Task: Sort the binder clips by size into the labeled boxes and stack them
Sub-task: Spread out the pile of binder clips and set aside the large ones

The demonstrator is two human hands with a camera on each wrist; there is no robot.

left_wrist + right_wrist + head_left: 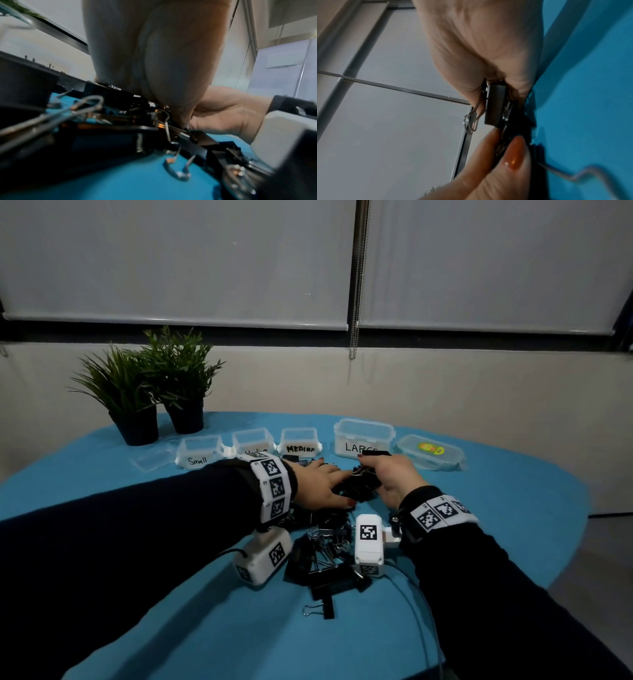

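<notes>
**Binder clips: picking large ones from the pile**

Binder clips (pixel 329 546) lie heaped on the counter (pixel 496 508), mid-sort. Your right hand (pixel 390 477) fingers grip a black clip (pixel 494 104); left hand (pixel 318 484) lies flat, fingers straight, on the pile. Next, judged: carry it to the LARGE box (pixel 363 440). Box contents unreadable; label partly hidden.
</notes>
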